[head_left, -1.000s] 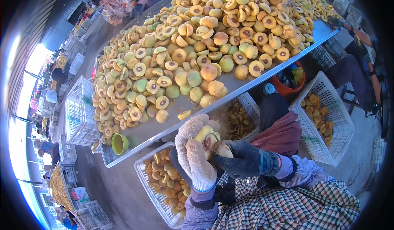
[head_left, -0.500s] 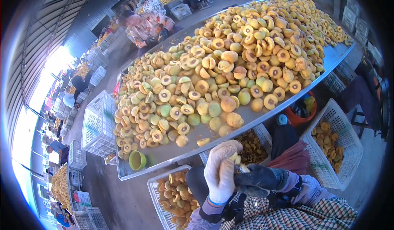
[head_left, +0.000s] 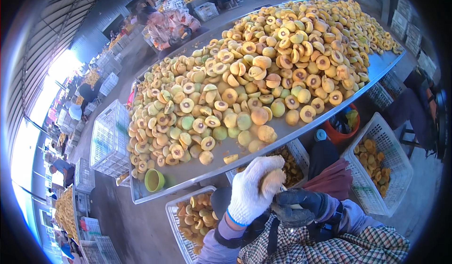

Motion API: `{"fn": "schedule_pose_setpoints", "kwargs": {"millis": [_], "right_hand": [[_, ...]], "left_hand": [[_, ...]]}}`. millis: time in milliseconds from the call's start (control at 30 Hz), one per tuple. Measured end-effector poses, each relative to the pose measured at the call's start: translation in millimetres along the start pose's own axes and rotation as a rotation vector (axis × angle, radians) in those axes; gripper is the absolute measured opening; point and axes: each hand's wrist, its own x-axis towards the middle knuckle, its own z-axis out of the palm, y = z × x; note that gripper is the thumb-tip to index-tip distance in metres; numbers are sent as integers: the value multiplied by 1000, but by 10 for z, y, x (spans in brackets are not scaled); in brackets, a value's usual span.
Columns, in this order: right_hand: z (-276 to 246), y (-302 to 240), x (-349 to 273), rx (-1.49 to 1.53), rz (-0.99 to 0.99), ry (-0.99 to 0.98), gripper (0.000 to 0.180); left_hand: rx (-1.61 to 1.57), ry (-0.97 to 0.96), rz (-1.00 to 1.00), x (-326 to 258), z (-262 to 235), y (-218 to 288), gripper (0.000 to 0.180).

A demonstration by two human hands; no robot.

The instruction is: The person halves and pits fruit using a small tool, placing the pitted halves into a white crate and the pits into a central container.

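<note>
Overhead, shed roof (head_left: 61, 14) — fruit-heaped steel table (head_left: 197, 170)

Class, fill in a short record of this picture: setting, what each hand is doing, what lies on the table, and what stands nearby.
Setting: fruit-sorting hall
Left hand: white glove, fingers wrapped round a yellow fruit
Right hand: dark glove, closed against that fruit; a tool in it cannot be made out
Table: metal, heaped with halved fruit
Nearby: green cup, white crates, red bucket

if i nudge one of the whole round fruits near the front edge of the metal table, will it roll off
Probably, yes. The whole fruit is round and sits on bare, smooth metal table close to the edge, so it would likely roll. The cut halves beside it lie flat and should stay put. It looks firm, not squashy.
</note>
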Motion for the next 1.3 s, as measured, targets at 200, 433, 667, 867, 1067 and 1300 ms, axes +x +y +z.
{"fn": "schedule_pose_setpoints", "kwargs": {"millis": [200,433,667,867,1067,1300], "right_hand": [[29,10,33,111,-2,-40,35],[67,46,35,169,-1,-15,35],[92,43,23,193,64,64,37],[44,76,2,273,70,18,36],[93,52,17,307,134,205,32],[107,-30,-58,138,116,156,29]], "left_hand": [[327,61,255,13,-10,-7,26],[-256,-187,-203,27,-106,4,37],[-578,-185,-97,28,-66,-70,44],[-117,-114,327,126,-36,-227,35],[-676,146,-139,-17,232,-142,53],[-1350,305,-393,49,381,-189,48]]}}
